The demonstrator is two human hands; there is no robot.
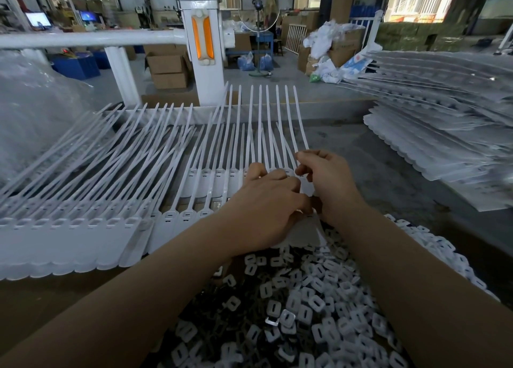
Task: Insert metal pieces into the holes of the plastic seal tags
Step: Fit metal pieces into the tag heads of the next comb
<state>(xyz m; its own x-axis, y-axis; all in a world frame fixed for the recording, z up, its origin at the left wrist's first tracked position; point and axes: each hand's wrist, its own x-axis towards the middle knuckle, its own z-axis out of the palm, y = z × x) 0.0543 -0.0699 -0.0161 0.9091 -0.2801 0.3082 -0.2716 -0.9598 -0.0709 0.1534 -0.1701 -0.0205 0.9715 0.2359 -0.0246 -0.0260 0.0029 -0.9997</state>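
Note:
White plastic seal tags [83, 229] lie in overlapping rows across the table, flat bodies toward me and long thin tails fanning away. A heap of small square metal pieces [319, 306] with slotted centres fills the space in front of me. My left hand [266, 198] lies over the right end of the nearer tag strip [305, 234], fingers curled down onto it. My right hand [324, 179] pinches at the tag heads beside my left fingertips; what it pinches is hidden by the fingers.
A tall stack of tag sheets [444, 134] sits at the right. A clear plastic bag [36, 112] bulges at the left. A white railing post [205, 48] stands behind the table, with cardboard boxes [169, 65] on the factory floor beyond.

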